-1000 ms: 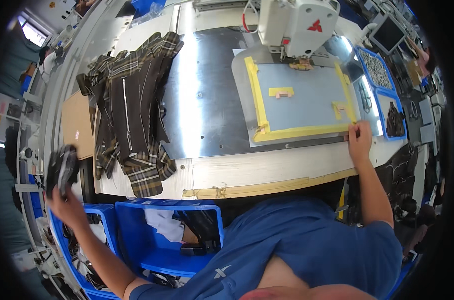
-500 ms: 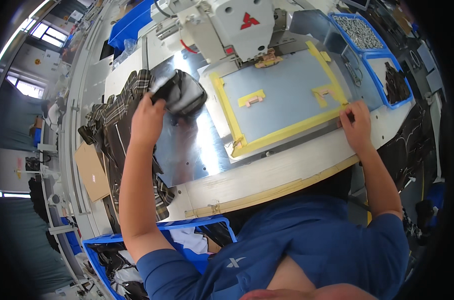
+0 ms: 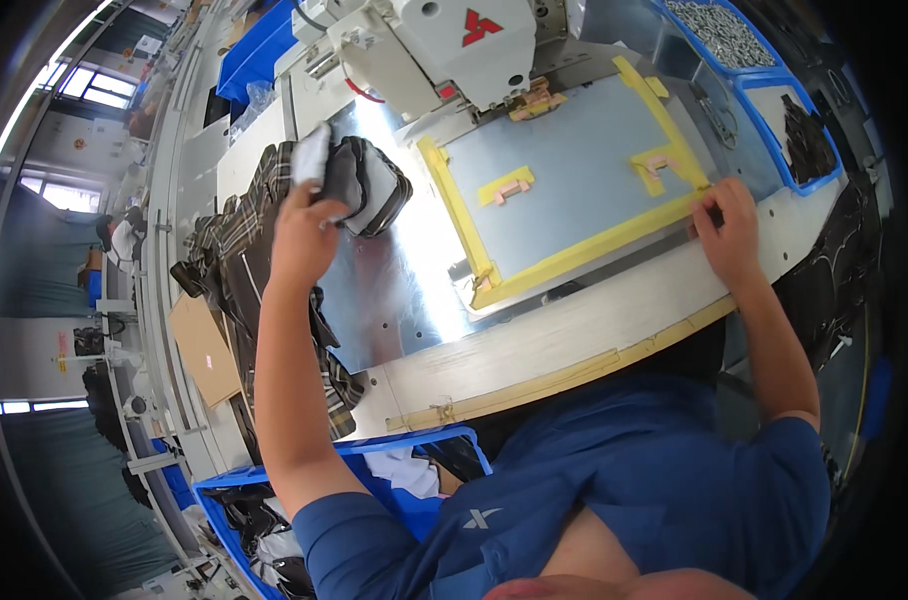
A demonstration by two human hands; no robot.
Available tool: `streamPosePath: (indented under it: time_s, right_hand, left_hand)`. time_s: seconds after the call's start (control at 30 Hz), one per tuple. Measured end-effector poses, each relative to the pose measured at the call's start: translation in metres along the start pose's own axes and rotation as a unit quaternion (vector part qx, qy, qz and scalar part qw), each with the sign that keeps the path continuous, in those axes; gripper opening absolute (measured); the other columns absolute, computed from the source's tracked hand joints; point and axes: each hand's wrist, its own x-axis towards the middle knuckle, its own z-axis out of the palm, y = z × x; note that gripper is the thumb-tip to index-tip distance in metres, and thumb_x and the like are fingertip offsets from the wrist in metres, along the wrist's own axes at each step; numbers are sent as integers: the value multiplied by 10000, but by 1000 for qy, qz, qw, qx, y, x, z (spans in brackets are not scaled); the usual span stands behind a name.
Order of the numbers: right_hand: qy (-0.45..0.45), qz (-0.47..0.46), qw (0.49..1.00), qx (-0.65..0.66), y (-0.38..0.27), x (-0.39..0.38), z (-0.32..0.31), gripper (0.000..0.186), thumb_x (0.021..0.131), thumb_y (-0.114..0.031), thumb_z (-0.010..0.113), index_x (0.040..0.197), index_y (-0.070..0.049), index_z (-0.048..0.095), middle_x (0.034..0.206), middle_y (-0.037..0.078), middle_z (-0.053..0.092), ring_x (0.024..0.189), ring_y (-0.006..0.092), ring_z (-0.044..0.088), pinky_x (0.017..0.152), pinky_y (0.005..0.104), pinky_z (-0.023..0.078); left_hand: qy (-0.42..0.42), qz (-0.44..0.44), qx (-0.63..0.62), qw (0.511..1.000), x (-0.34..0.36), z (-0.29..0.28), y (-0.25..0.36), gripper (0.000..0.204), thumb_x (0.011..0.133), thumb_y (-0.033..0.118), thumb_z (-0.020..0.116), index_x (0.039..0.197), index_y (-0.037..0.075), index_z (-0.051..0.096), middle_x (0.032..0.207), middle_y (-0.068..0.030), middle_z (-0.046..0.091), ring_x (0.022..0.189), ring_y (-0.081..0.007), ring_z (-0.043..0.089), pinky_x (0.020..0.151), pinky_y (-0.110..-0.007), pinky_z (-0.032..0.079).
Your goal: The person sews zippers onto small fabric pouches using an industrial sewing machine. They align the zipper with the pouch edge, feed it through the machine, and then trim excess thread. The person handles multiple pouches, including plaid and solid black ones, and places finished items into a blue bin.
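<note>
At the left of the table, my left hand [image 3: 306,238] grips a fabric piece [image 3: 312,155] whose pale side shows, lifted and slightly blurred. Just right of it are more dark and plaid fabric pieces [image 3: 376,190] with grey-white faces; whether they are also in the hand I cannot tell. Below and left of the hand lies a heap of plaid cloth [image 3: 229,245]. My right hand [image 3: 729,232] has its fingers curled together by the near right corner of a grey plate [image 3: 564,205] edged with yellow tape. What those fingers hold, if anything, is hidden.
A white sewing machine head [image 3: 464,45] stands behind the plate. Blue trays of metal parts [image 3: 716,35] and dark pieces [image 3: 806,150] sit at the far right. Cardboard [image 3: 206,350] lies at the left; a blue bin [image 3: 349,445] of cloth stands below the table edge.
My left hand has turned the fabric, and a pale piece now stands up above its fingers. My right hand stays by the plate's corner. The whole view has shifted a little.
</note>
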Motion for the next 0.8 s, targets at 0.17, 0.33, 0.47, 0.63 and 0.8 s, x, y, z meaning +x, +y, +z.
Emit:
streamPosePath:
  time_s: [0.17,0.33,0.47,0.63,0.8]
  right_hand:
    - [-11,16,1000,19,2,-2,6,187,878,-50,730,837,-28,549,874,119,550,822,340,552,751,434,431]
    - [-42,0,998,45,-5,-1,8,166,932,-21,688,848,-20,544,861,97,527,758,237,567,682,373,456]
    - [-46,8,997,60,40,-18,13,118,1020,-40,638,916,-14,589,852,62,544,707,145,569,627,303,468]
    - [-57,81,992,76,63,-21,19,150,1071,-149,631,1030,-5,636,956,89,648,802,166,656,743,292,562]
    - [-64,57,995,46,70,-11,19,219,1077,-198,632,1044,17,648,974,114,672,815,183,676,747,308,577]
  left_hand:
    - [-28,-64,-185,980,-55,-7,-9,428,747,-83,601,1106,75,774,1506,-206,558,1346,-393,580,1018,-393,524]
    - [116,-298,-50,946,-183,-37,-47,293,812,32,701,1100,64,748,1328,-158,675,1179,-370,660,965,-414,532]
    - [199,-456,151,854,-338,-79,-90,271,861,190,692,1091,60,755,1186,-189,712,1111,-402,665,1001,-467,509]
    - [195,-678,262,659,-570,-129,-66,348,861,271,640,1061,28,787,1049,-240,759,1052,-418,710,959,-494,543]
    - [17,-874,159,459,-746,-131,25,625,828,440,731,1252,-19,700,1197,-285,723,1131,-457,683,1018,-512,522]
